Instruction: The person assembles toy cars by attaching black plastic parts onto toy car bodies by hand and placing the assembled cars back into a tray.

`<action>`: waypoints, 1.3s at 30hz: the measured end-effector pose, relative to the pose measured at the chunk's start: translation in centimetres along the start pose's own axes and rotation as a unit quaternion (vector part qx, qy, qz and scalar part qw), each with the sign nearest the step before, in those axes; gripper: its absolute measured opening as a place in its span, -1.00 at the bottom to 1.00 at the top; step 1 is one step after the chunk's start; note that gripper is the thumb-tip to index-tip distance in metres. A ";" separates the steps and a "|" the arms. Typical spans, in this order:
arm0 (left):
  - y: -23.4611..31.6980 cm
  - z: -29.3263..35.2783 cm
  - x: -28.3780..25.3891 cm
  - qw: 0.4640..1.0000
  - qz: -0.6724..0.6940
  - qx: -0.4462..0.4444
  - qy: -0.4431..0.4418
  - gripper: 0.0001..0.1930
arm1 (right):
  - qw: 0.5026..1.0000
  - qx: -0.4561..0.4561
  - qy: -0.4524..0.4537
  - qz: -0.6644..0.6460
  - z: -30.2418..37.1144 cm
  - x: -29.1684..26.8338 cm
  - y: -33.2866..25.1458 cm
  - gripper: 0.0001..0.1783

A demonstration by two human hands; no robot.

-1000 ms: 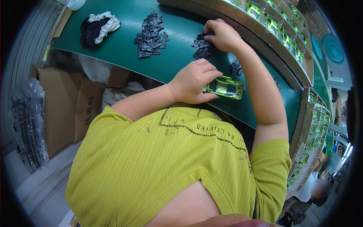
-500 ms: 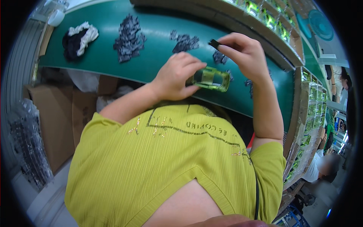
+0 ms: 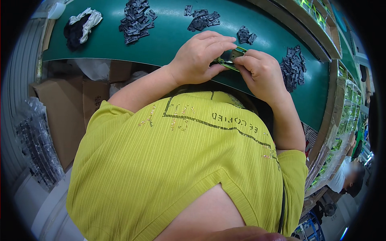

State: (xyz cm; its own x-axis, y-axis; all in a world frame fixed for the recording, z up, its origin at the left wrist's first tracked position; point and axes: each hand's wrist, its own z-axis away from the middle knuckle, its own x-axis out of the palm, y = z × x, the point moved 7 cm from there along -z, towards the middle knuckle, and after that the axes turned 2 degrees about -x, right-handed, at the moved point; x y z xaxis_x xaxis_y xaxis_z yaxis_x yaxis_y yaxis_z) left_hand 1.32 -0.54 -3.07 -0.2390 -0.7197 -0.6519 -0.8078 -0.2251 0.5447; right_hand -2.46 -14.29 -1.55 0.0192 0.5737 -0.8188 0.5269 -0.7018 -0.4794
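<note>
My left hand (image 3: 203, 58) grips a see-through green plastic shell (image 3: 225, 63) at its left end, thumb below and fingers above. The shell is tilted over the near edge of the bench. Closed at the shell's other end, my right hand (image 3: 261, 74) presses its fingertips into the opening. A small black plastic piece (image 3: 235, 54) shows there in part, and my fingers hide the rest. Just beyond my hands lies a small cluster of similar black pieces (image 3: 245, 35). A larger pile of them (image 3: 294, 68) sits to the right of my right hand.
Two more black-piece piles (image 3: 136, 22) (image 3: 202, 19) and a black-and-white cloth (image 3: 82, 26) lie on the green bench (image 3: 173, 40). Cardboard trays of green shells (image 3: 333, 136) border the right side. Below left are a cardboard box (image 3: 60, 116) and a plastic bag (image 3: 38, 140). A person (image 3: 348, 174) is far right.
My right hand has come down and left, bringing the black plastic piece to the green shell. My left hand has raised and tilted the shell. The whole view has shifted slightly.
</note>
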 end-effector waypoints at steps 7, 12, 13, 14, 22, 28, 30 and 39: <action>0.0 0.1 0.0 1.000 0.001 -0.001 -0.001 -0.60 | 0.999 0.027 -0.033 0.033 -0.2 0.5 -0.5 -0.89; 0.0 0.0 0.0 1.000 0.004 -0.002 -0.005 -0.64 | 0.999 0.031 -0.040 -0.010 -0.4 0.4 -0.3 -0.84; -0.1 0.0 0.0 1.000 0.006 -0.004 -0.006 -0.66 | 0.998 0.033 -0.047 -0.001 -0.5 0.5 -0.4 -0.84; -0.1 0.1 0.0 1.000 0.006 -0.004 -0.006 -0.66 | 0.998 0.035 -0.054 0.009 -0.5 0.6 -0.4 -0.84; 0.3 0.1 0.4 1.000 -0.020 -0.007 -0.017 -0.85 | 0.998 0.026 -0.061 -0.014 -0.3 0.3 -0.2 -0.88; 1.5 -1.1 0.8 0.995 -0.079 0.012 -0.061 -0.90 | 0.997 -0.019 -0.012 0.077 0.6 1.2 -0.6 -0.87; 1.0 -1.3 1.3 0.996 -0.067 0.019 -0.062 -0.90 | 0.996 -0.022 0.011 0.083 0.5 1.1 -0.6 -0.86; 0.3 -2.9 0.6 0.995 0.005 -0.003 -0.095 -0.87 | 0.999 0.019 -0.039 -0.014 -0.3 -0.8 0.9 -0.87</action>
State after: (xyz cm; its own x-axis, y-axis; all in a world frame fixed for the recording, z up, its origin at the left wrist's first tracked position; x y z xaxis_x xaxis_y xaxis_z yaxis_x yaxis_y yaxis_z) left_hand 2.56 -2.93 -1.73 -0.3451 -0.5843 -0.7345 -0.8016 -0.2236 0.5545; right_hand -1.79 -15.25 -1.25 -0.0624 0.5592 -0.8267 0.4940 -0.7024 -0.5124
